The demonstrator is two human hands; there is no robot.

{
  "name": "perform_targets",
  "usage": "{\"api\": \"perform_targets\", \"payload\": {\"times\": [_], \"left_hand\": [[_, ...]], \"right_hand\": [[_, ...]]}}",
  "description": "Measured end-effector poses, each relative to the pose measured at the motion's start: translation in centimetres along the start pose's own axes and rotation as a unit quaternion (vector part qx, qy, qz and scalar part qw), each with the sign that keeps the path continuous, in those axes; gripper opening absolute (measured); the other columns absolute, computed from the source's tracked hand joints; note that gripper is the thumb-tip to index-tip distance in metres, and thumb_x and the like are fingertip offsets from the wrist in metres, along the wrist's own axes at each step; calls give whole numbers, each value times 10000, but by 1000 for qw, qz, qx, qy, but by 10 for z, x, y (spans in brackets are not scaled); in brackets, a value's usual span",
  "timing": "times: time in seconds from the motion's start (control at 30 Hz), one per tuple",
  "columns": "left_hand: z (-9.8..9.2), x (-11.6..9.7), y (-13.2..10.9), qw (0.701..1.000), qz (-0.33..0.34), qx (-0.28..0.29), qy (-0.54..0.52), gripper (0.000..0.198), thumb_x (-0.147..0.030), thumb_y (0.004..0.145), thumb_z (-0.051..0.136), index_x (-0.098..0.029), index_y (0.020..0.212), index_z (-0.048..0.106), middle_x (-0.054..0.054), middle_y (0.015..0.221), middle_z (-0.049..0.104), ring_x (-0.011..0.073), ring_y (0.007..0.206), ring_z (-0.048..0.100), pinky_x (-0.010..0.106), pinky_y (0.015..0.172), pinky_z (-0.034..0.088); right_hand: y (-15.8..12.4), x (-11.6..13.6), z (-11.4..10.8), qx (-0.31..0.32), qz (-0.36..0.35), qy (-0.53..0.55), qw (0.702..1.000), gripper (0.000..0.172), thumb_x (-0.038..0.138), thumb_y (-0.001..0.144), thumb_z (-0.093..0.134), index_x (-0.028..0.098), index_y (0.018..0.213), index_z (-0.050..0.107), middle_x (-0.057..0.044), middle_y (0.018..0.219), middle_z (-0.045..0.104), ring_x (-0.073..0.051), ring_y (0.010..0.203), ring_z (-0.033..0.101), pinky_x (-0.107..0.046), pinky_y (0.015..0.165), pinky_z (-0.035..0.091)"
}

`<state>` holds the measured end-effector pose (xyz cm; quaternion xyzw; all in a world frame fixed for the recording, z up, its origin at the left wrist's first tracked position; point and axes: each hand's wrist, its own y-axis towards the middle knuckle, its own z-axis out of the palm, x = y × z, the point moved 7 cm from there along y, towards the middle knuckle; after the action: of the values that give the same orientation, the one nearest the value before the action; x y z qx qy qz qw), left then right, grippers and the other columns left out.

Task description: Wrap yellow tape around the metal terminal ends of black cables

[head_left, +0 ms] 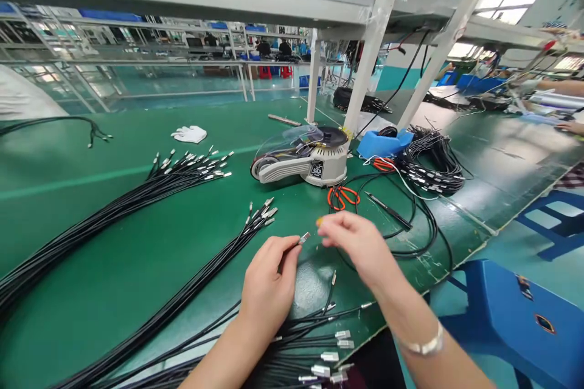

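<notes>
My left hand is closed around the end of a black USB cable, its metal USB plug poking out past thumb and forefinger. Just to the right, my right hand pinches a small yellow piece of tape at its fingertips, apart from the plug. Beneath and in front of my wrists lies a bundle of black cables with silver plugs. A second, thinner cable bundle ends left of my left hand. Beyond my hands stands a grey-white tape dispenser.
A thick cable bundle crosses the green table's left side, near a white glove. Orange-handled scissors, a black pen-like tool, a blue holder and coiled cables lie right. A blue stool stands beside the table.
</notes>
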<state>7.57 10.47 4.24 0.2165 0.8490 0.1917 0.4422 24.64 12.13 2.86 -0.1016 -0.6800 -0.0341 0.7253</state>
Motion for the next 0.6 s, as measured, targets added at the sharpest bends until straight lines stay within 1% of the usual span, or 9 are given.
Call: {"api": "perform_targets", "payload": {"times": [0.07,0.13,0.23,0.37,0.43,0.6], "left_hand": [[0,-4,-1,1000,2,-5,-6,104,-185,863,540,-210,915,627,-1,805,672,118,708,624,230,660,502],[0,-7,-3,1000,0,-7,-9,92,-186,865,535,-207,890,621,-4,789,671,116,694,623,227,647,499],[0,-9,-5,1000,-10,-5,-15,78,-188,863,537,-207,852,613,-14,771,668,111,683,623,220,643,496],[-3,-9,-6,1000,-14,-13,-20,84,-185,861,535,-207,817,603,-20,749,658,105,669,615,213,645,494],[-5,-11,-6,1000,-2,-19,-16,103,-181,864,522,-207,806,602,-18,740,656,107,667,613,215,644,492],[-8,-18,-6,998,53,-34,-10,150,-128,864,499,-211,817,615,-8,744,657,114,693,613,228,665,488]], "right_hand": [[-31,-19,13,17,18,-2,1000,227,379,724,703,157,768,688,-65,827,709,-189,756,644,-307,696,522],[-45,-29,20,14,24,9,1000,253,407,724,696,159,771,681,-75,864,711,-199,781,643,-318,716,521],[-46,-30,26,6,22,15,1000,263,418,719,692,158,756,680,-83,855,712,-210,793,642,-331,735,520],[-43,-23,27,-9,22,14,1000,251,405,709,693,154,723,681,-87,818,716,-206,743,641,-347,739,523],[-45,-22,28,-18,17,13,1000,245,401,713,690,156,714,685,-82,807,717,-202,729,643,-346,738,526],[-47,-23,30,-37,3,19,999,230,393,725,685,163,728,699,-64,763,719,-203,737,653,-337,730,531]]}}
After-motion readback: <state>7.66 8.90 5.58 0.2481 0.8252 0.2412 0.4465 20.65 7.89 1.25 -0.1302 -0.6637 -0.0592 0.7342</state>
